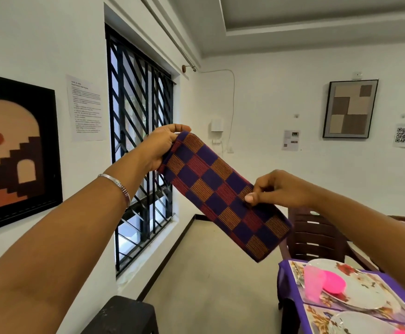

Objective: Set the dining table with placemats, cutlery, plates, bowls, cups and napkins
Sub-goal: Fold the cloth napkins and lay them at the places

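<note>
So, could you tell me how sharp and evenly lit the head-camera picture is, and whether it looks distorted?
Head view: daylight from the barred window lights the room evenly; the checked napkin is sharp; the pink cup and plates at the lower right are blurred; wide-angle distortion bows the walls and ceiling lines.

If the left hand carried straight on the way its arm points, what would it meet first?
Probably the barred window. The left hand, gripping the checked napkin at its upper end, reaches up and forward towards the grille, with nothing visible between; depth is unclear.
</note>
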